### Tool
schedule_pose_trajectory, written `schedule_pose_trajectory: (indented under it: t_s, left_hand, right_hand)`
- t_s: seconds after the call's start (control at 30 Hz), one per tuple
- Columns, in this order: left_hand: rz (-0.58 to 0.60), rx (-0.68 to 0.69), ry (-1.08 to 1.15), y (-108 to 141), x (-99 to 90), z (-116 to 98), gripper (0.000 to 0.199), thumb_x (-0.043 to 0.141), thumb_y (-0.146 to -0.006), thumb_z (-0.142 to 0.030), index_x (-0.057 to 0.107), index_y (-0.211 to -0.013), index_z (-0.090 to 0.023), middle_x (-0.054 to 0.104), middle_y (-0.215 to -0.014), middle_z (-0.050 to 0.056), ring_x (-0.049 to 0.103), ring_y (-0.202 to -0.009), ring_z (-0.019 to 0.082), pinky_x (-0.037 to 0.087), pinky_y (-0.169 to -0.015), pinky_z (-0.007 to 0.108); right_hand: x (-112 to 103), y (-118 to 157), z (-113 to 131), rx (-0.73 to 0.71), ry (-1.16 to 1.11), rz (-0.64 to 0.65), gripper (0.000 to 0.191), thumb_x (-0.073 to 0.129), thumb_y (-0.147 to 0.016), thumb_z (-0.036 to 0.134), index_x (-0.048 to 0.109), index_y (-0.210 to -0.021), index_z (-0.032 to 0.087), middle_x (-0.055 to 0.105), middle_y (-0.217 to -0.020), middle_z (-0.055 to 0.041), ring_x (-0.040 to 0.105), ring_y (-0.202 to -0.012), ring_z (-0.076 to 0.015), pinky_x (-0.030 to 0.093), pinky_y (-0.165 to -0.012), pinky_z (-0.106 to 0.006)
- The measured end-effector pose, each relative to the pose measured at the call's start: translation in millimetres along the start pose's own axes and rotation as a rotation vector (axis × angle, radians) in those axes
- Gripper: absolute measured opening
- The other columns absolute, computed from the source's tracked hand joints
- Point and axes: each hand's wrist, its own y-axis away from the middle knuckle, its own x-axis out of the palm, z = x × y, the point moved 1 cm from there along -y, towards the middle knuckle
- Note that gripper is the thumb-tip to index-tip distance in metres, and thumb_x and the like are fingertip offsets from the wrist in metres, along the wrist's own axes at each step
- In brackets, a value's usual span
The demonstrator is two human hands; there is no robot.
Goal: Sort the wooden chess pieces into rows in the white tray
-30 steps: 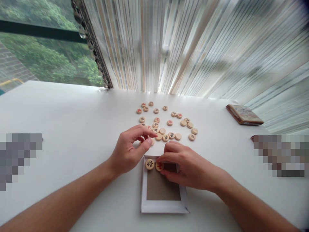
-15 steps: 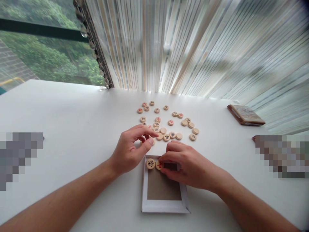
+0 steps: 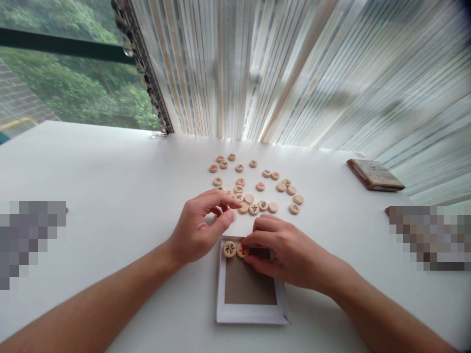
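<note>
A shallow white box (image 3: 253,314) with a brown bottom lies on the white table. In its far left corner sits a round wooden piece with a black character (image 3: 230,249). Beside it, my right hand (image 3: 274,247) pinches a wooden piece with a red character (image 3: 242,250) between thumb and fingers. My left hand (image 3: 204,223) hovers just beyond the box's left corner, thumb and fingers apart, holding nothing visible. It partly covers some of the loose wooden pieces (image 3: 254,209), which are scattered past the box, some face up and some blank side up.
A flat brown box (image 3: 375,174) lies at the right back of the white table (image 3: 110,186). Striped curtains (image 3: 235,68) hang behind the far edge, with a window at the left. Blurred-out patches cover both sides of the view.
</note>
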Motion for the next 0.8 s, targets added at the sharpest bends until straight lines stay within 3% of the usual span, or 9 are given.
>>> schedule_pose_trajectory:
  t_s: [0.3,0.5,0.67,0.8]
  left_hand:
    - [-0.049,-0.044,-0.038,-5,-4.2,6,0.016,0.065,-0.094,-0.023,0.080,-0.099,-0.018,0.079,-0.098,0.007,0.074,-0.090,0.020,0.059,-0.075,0.030]
    - [-0.215,-0.188,-0.052,-14,-16.6,20,0.023,0.065,-0.093,-0.031,0.078,-0.106,-0.016,0.079,-0.096,0.007,0.073,-0.083,0.020,0.057,-0.072,0.030]
    - [-0.360,-0.223,-0.053,-25,-28.2,35,0.030,0.068,-0.090,-0.031,0.074,-0.115,-0.015,0.077,-0.093,0.006,0.070,-0.079,0.018,0.055,-0.069,0.029]
    - [-0.445,-0.264,0.074,-33,-30.4,41,0.032,0.069,-0.085,-0.031,0.071,-0.113,-0.015,0.076,-0.089,0.005,0.067,-0.075,0.017,0.053,-0.065,0.028]
  right_hand:
    - [-6,1,1,-0.025,0.005,-0.043,0.006,0.073,-0.093,0.016,0.078,-0.095,0.017,0.065,-0.083,-0.0052,0.059,-0.073,-0.0166,0.047,-0.064,-0.026]
    - [-9,3,-6,-0.036,0.048,-0.141,0.008,0.072,-0.095,0.022,0.076,-0.094,0.016,0.067,-0.082,-0.0066,0.061,-0.074,-0.0183,0.047,-0.064,-0.028]
    - [-16,1,-13,-0.024,0.064,-0.249,0.009,0.068,-0.096,0.021,0.074,-0.091,0.017,0.067,-0.077,-0.0044,0.063,-0.072,-0.0174,0.049,-0.065,-0.028]
    - [-18,1,-22,0.019,0.069,-0.364,0.009,0.067,-0.096,0.022,0.075,-0.092,0.019,0.069,-0.078,-0.0040,0.066,-0.071,-0.0176,0.053,-0.068,-0.030]
